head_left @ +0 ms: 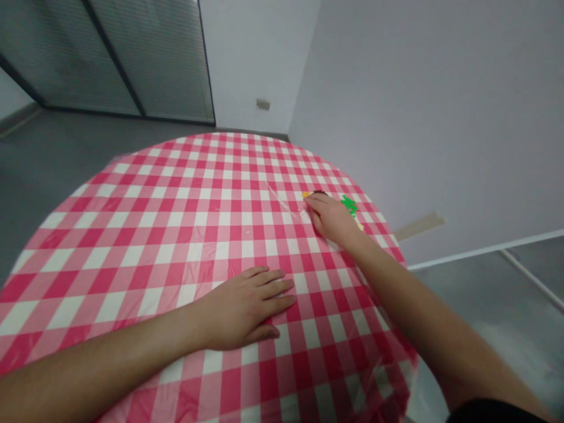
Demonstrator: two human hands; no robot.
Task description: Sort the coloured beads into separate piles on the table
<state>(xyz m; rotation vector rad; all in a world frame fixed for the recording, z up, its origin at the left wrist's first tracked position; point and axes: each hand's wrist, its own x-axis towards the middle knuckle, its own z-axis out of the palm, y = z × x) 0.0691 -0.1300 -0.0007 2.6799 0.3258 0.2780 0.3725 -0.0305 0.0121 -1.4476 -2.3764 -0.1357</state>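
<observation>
My left hand (247,308) lies palm down on the checked tablecloth (150,220), its fingers stretched out and slightly apart, holding nothing. Farther off to the right, my right hand (329,218) rests over a group of small coloured pieces. Its fingers are bent down and held together, and whatever is between them is hidden. Small yellow pieces (305,194) lie just beyond its fingertips. Dark brown pieces (319,192) show behind the knuckles. Green pieces (349,204) sit in a small heap right of the hand, and a cream piece (360,226) peeks out near the wrist.
The round table has a red and white cloth under a clear, wrinkled plastic cover. A pale wall (432,117) stands close along the right side. Glass panels with blinds (145,59) stand behind at the left, and a wall socket (263,104) is at the back.
</observation>
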